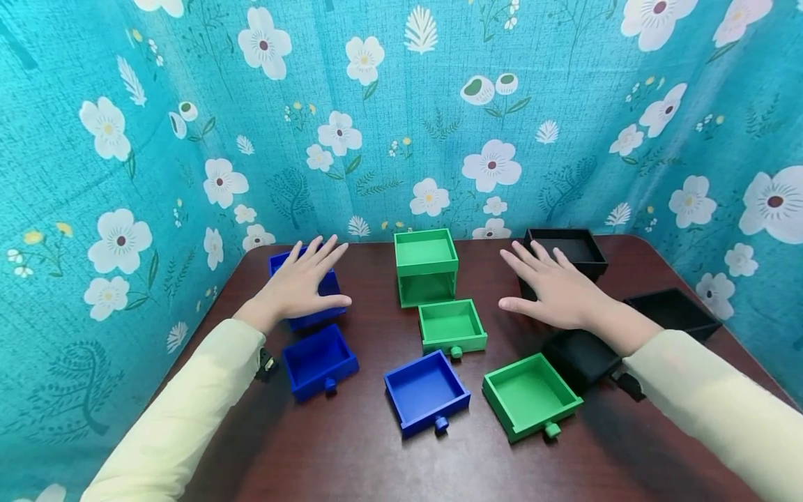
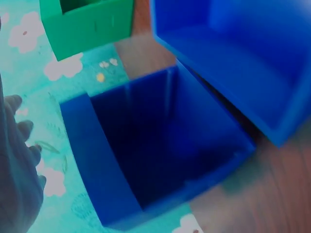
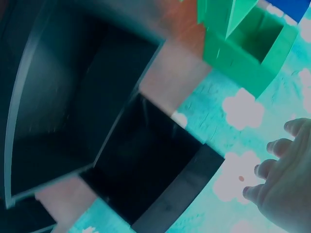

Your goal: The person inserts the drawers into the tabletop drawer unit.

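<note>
Currently, left hand [image 1: 297,282]: held palm down, fingers and thumb spread, nothing gripped; seen over the blue cabinet [image 1: 329,282] at far left, but shown apart from it in the left wrist view.
Right hand [image 1: 555,289]: spread likewise, nothing pinched; seen over the black cabinet [image 1: 592,268] at far right, with a gap shown in the right wrist view.
Sleeves [image 1: 201,390]: pale, reaching in from both near corners; a dark device [image 1: 266,366] is worn at each wrist.
Green cabinet [image 1: 428,268]: stood at far centre, between the hands; lower compartment open toward the near side.
Blue drawers: one [image 1: 320,362] set just nearer than the blue cabinet, one [image 1: 426,390] at near centre; knobs [image 1: 442,422] faced near.
Green drawers: one [image 1: 452,324] set just in front of the green cabinet, contact not certain; one [image 1: 533,397] at near right.
Black drawers: one [image 1: 576,362] partly covered by the right forearm, one [image 1: 674,310] angled at the right edge.
Drawers done: six are shown out of the cabinets, roughly grouped by colour, one blue strayed to centre.
Drawers left: none is seen seated; whether handling is unstarted or finished cannot be told.
Tabletop [image 1: 351,453]: dark reddish brown.
Curtain [image 1: 389,104]: turquoise, flowered, hung behind and along both sides.
</note>
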Demonstrator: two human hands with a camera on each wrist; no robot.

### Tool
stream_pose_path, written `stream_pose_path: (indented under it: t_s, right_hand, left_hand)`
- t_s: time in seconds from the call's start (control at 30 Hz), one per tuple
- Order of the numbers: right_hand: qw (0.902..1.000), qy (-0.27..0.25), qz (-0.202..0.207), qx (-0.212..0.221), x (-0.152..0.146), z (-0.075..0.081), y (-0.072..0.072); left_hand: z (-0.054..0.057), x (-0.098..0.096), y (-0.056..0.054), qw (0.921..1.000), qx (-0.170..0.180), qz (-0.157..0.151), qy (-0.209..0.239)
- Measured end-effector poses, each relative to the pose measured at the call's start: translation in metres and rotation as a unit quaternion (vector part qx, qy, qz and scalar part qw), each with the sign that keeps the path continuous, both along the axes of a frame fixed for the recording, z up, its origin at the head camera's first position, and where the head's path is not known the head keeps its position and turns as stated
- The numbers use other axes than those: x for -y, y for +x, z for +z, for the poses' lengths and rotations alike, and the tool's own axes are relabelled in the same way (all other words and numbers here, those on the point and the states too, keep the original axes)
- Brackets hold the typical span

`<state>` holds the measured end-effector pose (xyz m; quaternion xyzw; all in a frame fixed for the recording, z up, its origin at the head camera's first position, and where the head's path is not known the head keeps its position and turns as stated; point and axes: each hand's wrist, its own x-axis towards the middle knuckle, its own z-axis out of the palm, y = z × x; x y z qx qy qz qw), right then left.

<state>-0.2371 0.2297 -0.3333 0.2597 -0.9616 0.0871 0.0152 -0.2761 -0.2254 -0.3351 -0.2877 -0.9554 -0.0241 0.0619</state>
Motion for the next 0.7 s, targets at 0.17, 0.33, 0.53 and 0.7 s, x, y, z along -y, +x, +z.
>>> stream_pose_path:
  t_s: [0.17,0.33,0.53,0.7]
  right_hand:
    - [0.9996,-0.023,0.015,0.01,0.017,-0.006,0.009]
    - [0.9973,-0.066,0.027,0.02,0.035,-0.012,0.016]
    - [0.9831,-0.159,0.038,0.082,0.061,-0.013,0.028]
    - [0.9558,-0.257,0.057,0.131,0.088,-0.014,0.041]
  left_hand:
    - [-0.006,0.019,0.001,0.9998,-0.009,-0.007,0.018]
    - [-0.01,0.035,0.002,0.9994,-0.006,-0.006,0.033]
    - [-0.012,0.054,0.001,0.9983,-0.015,0.011,0.055]
    - [-0.016,0.072,-0.004,0.9973,-0.024,0.034,0.061]
